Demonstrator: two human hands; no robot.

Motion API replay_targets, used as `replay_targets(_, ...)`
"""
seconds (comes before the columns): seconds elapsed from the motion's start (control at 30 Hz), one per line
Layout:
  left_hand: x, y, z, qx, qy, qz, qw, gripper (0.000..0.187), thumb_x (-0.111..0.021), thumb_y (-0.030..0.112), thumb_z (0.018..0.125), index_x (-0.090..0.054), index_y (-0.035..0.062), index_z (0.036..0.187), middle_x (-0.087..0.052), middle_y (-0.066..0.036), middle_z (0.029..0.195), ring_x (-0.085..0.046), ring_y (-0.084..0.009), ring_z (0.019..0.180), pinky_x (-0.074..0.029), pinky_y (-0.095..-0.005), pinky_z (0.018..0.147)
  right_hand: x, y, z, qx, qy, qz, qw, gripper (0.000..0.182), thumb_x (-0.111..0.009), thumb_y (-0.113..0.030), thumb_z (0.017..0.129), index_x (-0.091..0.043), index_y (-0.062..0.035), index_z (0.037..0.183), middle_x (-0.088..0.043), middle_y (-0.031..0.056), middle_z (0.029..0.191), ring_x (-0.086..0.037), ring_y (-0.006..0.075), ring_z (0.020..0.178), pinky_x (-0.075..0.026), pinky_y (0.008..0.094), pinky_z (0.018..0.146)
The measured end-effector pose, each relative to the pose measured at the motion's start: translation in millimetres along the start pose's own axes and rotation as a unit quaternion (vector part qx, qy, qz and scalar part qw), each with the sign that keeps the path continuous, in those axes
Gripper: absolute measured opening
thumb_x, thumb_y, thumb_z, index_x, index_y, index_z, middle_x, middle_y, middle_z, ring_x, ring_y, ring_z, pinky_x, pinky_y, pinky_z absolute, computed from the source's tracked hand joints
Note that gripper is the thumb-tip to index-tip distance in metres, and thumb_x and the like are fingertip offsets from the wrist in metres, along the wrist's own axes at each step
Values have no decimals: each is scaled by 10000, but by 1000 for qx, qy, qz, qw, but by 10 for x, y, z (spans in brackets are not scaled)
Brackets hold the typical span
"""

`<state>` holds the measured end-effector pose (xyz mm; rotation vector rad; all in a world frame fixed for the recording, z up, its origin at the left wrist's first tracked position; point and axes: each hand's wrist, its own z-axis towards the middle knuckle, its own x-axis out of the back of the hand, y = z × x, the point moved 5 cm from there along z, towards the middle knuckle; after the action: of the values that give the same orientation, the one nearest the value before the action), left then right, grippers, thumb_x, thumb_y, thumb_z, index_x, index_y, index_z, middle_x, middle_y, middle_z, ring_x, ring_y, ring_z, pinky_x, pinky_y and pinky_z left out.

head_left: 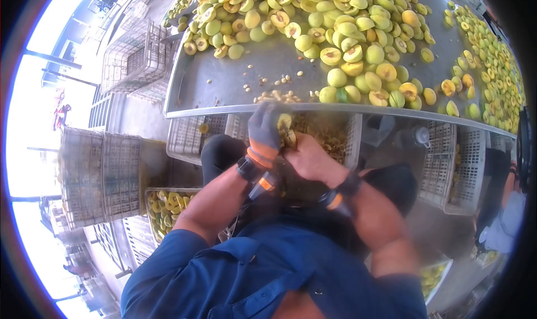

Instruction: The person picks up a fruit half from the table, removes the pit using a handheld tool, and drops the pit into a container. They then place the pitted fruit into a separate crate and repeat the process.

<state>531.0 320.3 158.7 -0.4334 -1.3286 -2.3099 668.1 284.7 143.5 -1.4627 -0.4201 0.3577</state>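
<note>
Several pale crates (pixel 100 176) stand stacked at the far left, and then comes the left hand (pixel 264 130) in a gray and orange glove (pixel 262 153), its grip closed on a cut stone fruit (pixel 286 128) by the near edge of the metal table (pixel 224 78). Next to it, the bare right hand (pixel 313 159) touches that fruit with bent fingers, but I cannot tell what its grip holds. Farther right, lots of green and yellow fruit pieces (pixel 386 71) sit on the table, a clear bottle (pixel 414 136) is down below, and another person (pixel 505 226) is at the edge.
</note>
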Motion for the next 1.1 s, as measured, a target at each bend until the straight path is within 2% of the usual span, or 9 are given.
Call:
replay_targets(0.1, -3, 50, -13, 24, 9, -43, 999, 231, -642, 25, 907, -699, -3, 1130, -718, -178, 1059, -728, -357, 946, -596, -408, 804, -26, -49, -33, 22, 14, -28, 999, 223, -602, -90, 983, -681, 33, 1152, -730, 270, 1002, -698, 460, 937, -549, 477, 856)
replay_targets(0.3, -8, 43, 108, -31, -32, 16, 999, 238, -649, 24, 915, -698, 2, 1147, -731, -168, 1002, -739, -341, 897, -594, -393, 787, 72, -122, -84, -259, -100, 121, 953, 225, -614, -172, 1022, -696, 30, 1078, -723, 119, 864, -674, 212, 769, -540, 391, 721)
replay_targets(0.4, -31, 19, 50, 16, 20, 100, 995, 229, -671, 41, 911, -695, 10, 1137, -748, -151, 953, -748, -331, 873, -593, -382, 772, 36, -69, 65, 54, 0, 23, 998, 188, -608, -168, 1031, -676, 5, 1006, -636, 63, 751, -580, 153, 587, -453, 346, 531)
replay_targets(0.5, -27, -81, 55, 35, 21, 138, 990, 206, -682, 47, 908, -690, 12, 1111, -767, -137, 942, -758, -330, 861, -593, -379, 763, -16, 2, -103, -272, -100, 276, 917, 151, -598, -153, 1036, -633, -38, 945, -543, 15, 684, -477, 110, 494, -361, 319, 441)
replay_targets(0.73, -73, -136, 113, -74, 0, 162, 984, 95, -667, 35, 949, -707, 29, 1035, -783, -105, 909, -751, -233, 765, -594, -345, 752, -41, 22, -115, -251, -95, 273, 924, 154, -598, -126, 1020, -656, 1, 953, -623, 75, 737, -563, 168, 506, -426, 348, 464)
replay_targets(0.9, -122, 44, 173, 183, -51, -173, 967, 366, -542, 279, 1114, -709, -11, 967, -764, -93, 877, -721, -173, 773, -571, -311, 720, -23, 69, -1, 4, -23, 97, 995, 164, -587, -168, 1066, -620, -49, 958, -565, 28, 710, -492, 136, 479, -423, 326, 450)
replay_targets(0.97, -70, 245, 208, 66, -106, -66, 990, 416, -516, 316, 1129, -712, -18, 975, -755, -88, 872, -715, -169, 780, -564, -305, 716, -2, -171, -206, -288, -161, 292, 898, 155, -558, -172, 1089, -594, -48, 1003, -532, 11, 711, -449, 111, 489, -411, 308, 467)
replay_targets(1.0, -156, 56, 106, 299, -139, -324, 887, 363, -510, 251, 1132, -717, -14, 996, -739, -84, 868, -713, -174, 789, -565, -312, 716, -61, -139, -238, -292, -219, 304, 880, 173, -552, -198, 1114, -584, -50, 1030, -518, 3, 683, -441, 108, 486, -411, 309, 467)
replay_targets(1.1, -92, 157, 171, 172, -177, -246, 937, 342, -498, 216, 1133, -717, -9, 997, -735, -99, 860, -711, -174, 797, -568, -325, 709, -57, -158, -214, -237, -209, 230, 921, 178, -554, -214, 1124, -581, -67, 1027, -479, -17, 643, -439, 97, 490, -410, 309, 461)
